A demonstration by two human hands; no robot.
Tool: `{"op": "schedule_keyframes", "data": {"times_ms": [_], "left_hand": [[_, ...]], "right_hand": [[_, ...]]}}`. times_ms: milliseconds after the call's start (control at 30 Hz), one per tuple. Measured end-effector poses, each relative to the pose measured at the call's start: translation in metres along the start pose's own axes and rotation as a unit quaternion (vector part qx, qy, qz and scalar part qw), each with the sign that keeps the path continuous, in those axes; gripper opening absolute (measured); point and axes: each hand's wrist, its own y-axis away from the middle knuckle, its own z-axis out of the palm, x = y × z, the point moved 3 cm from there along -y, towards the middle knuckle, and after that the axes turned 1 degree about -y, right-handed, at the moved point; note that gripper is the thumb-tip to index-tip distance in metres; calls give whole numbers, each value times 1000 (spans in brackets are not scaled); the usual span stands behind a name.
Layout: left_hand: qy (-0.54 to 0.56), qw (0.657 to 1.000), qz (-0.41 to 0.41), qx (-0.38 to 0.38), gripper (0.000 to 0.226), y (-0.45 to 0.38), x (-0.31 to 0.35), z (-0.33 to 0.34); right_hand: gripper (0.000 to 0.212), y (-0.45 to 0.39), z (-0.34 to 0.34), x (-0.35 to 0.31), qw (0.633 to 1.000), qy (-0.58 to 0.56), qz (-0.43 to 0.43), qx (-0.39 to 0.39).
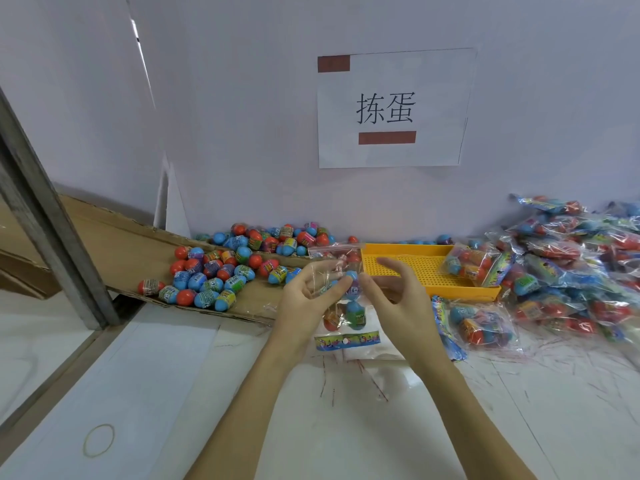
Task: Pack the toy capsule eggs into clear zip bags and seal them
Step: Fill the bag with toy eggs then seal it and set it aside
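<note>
My left hand (304, 292) grips the side of a clear zip bag (341, 289) held upright above the middle of the desk (398, 410), fingers curled around the plastic. My right hand (391, 289) pinches the bag's other side, thumb and forefinger closed on it beside a blue capsule egg (351, 276) lodged inside, the other fingers spread. More eggs sit lower in the bag, above its printed strip (346, 341). The bag's red-lined mouth (336, 248) is at the top; I cannot tell if it is sealed. Loose capsule eggs (225, 268) lie heaped on a cardboard sheet (131, 258) toward the desk's far left edge. A yellow tray (408, 252) sits against the far edge, one filled bag (474, 265) resting in it. A pile of filled bags (571, 265) covers the far right corner. A rubber band (98, 441) lies near the left front corner.
</note>
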Motion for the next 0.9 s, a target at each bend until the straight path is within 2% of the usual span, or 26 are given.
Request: {"op": "schedule_keyframes", "data": {"times_ms": [67,133,233,300,433,533,667,767,900], "left_hand": [[-6,1000,-10,-8,44,1,-2,2],[-6,1000,-17,-23,43,2,-1,3],[-2,999,-10,-42,40,2,0,5],[21,999,-13,-24,34,1,-1,4],[21,998,-33,39,17,-3,-7,0],[-4,998,-45,41,15,-3,-9,-1],[96,990,-85,65,20,-4,-6,-5],[202,968,-138,61,21,-5,-7,-5],[185,969,-146,75,15,-2,-7,-4]], "right_hand": [[14,0,-2,7,999,-34,19,8],[8,-1,-4,12,996,-73,41,27],[9,-2,-5,15,988,-119,94,39],[9,-3,-5,14,988,-100,106,42],[4,1,-3,9,997,-53,59,19],[8,2,-3,5,1000,-16,12,14],[10,0,-4,5,1000,0,8,2],[10,0,-6,7,999,-27,26,22],[11,0,-5,12,998,-18,53,33]]}}
